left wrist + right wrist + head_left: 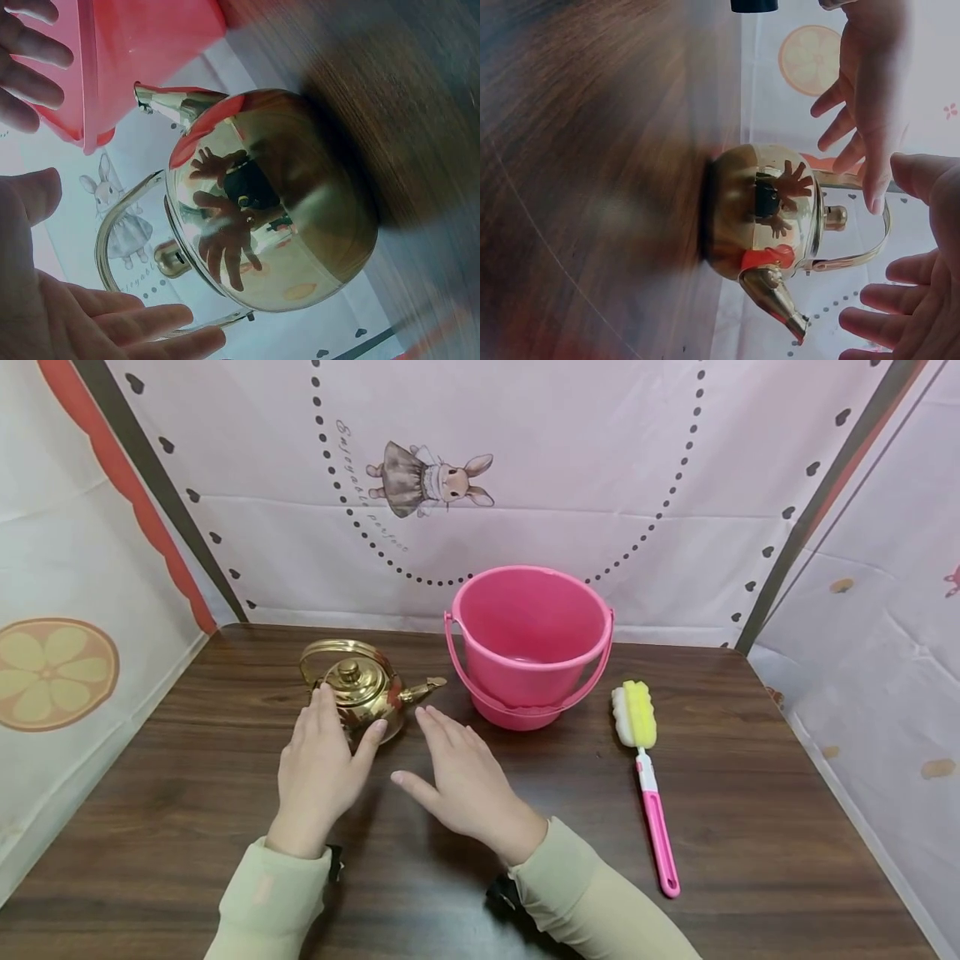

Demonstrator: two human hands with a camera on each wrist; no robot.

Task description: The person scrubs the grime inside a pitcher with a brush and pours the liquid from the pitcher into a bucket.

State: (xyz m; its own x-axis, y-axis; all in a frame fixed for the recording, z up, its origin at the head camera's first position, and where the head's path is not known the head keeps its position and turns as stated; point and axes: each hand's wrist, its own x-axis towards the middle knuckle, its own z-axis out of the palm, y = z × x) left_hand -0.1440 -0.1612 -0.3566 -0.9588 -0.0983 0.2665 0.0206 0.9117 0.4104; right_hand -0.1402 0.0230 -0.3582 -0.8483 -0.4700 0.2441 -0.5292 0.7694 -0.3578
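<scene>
Gold teakettle stands upright near the table's far edge, left of centre, its spout aimed rightward toward the pink bucket. It lies ahead of both hands, nearer the left hand than the right hand; both have fingers extended, grasping nothing.
</scene>
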